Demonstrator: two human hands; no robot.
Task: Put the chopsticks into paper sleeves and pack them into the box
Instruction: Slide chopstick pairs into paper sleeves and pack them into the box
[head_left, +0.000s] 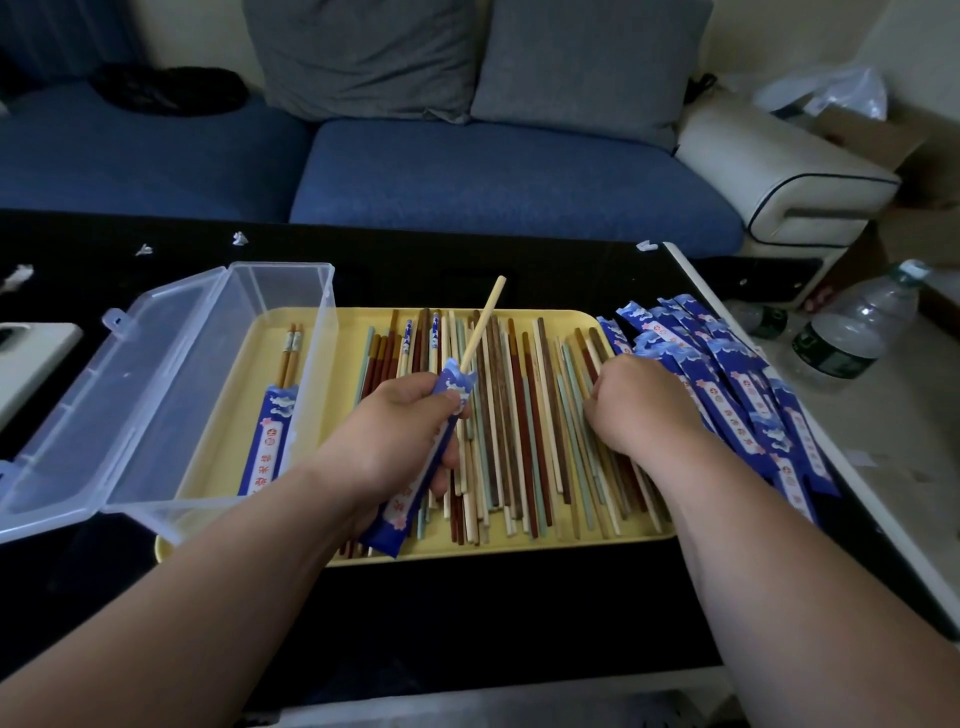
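Forearms reach in from 6 o'clock. Left hand (400, 415) grips blue sleeve (415, 467) over tray (343, 319) centre, fingers wrapped, 1 pale chopstick (483, 322) poking out toward 12. Step: filling sleeve. Right hand (639, 405) at 3 o'clock, fingers curled into loose chopsticks (519, 415); hold hidden. Next: matching 2nd stick, then box (156, 389) at 9.

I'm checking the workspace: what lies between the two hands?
Head view: loose chopsticks on the yellow tray lie between the left hand, gripping a paper sleeve, and the right hand.
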